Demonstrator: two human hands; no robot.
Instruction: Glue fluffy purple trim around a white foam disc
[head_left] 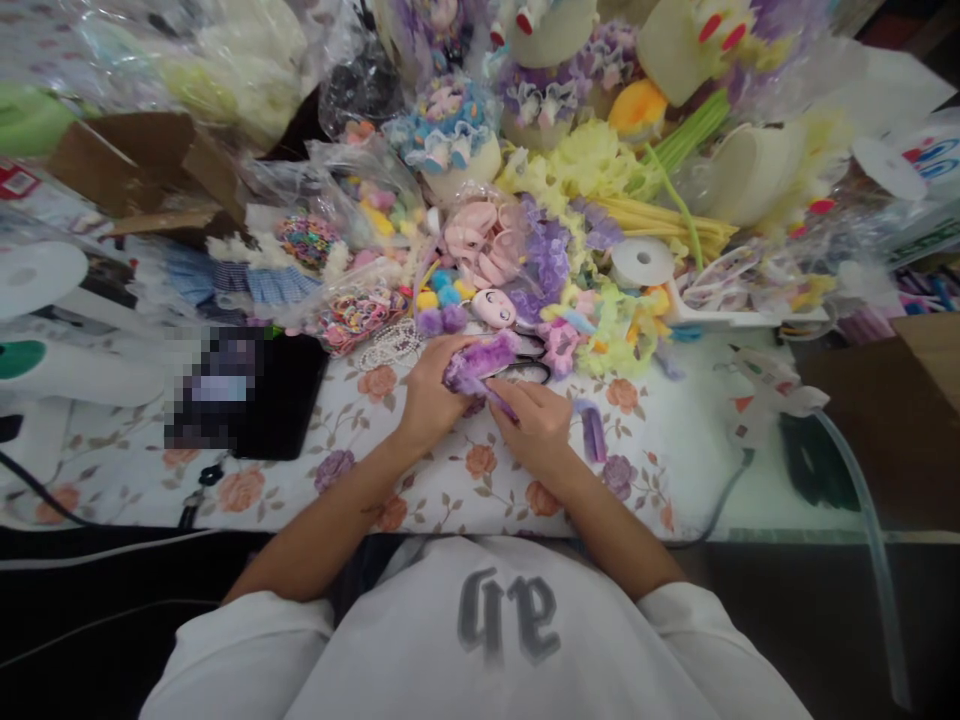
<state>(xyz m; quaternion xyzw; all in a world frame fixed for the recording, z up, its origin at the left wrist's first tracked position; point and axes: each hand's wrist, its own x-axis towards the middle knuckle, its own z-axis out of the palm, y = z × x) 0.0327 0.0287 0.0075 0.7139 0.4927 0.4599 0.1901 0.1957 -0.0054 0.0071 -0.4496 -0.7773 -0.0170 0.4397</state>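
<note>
My left hand [434,397] is wrapped around a fuzzy purple plush piece [491,354] just above the flowered tablecloth. At the lower edge of that piece, my right hand [534,424] pinches a thin purple strip, partly hidden by the fingers. Black loop handles [534,373], like those of scissors, lie right behind my hands. A doll face [493,308] with drawn eyes rests beyond them, beside blue, yellow and purple pompoms [448,292]. Near my right hand a short purple ribbon piece [593,434] lies on the cloth.
A dark tablet or phone [281,395] lies left. At the right sits a glue gun [765,395] with a cord and a clear tube. Behind are bags of colourful bands [364,308], yellow ruffles [600,165], a white spool [643,262] and a cardboard box [142,165].
</note>
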